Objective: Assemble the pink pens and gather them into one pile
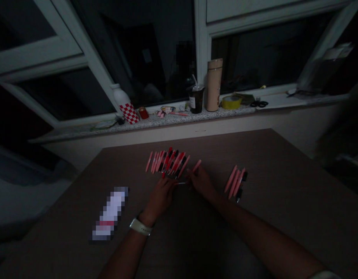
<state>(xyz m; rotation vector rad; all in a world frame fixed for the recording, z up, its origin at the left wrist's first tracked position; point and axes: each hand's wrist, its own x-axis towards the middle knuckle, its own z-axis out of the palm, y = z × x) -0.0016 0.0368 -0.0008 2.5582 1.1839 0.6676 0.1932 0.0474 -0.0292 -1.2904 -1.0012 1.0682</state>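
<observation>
My left hand (160, 195), a watch on its wrist, is closed with its fingertips at one end of a thin pale rod (181, 183), which looks like a pen refill. A small red tip (163, 175) shows just above its knuckles; whether the hand holds it is unclear. My right hand (202, 181) is closed around a pink pen barrel (197, 166) that slants up past the fingers, and its fingertips meet the rod's other end. Beyond both hands lies a row of pink, red and black pens (167, 161). Right of my right hand rests a smaller group of pink and black pens (235, 181).
A lit phone (110, 213), blurred out, lies on the brown table (80, 201) at left. Along the window sill (155, 119) stand a checkered white bottle (128, 108), a dark drink cup (197, 100), a tan flask (214, 85), yellow tape (231, 102) and black-handled scissors (258, 104).
</observation>
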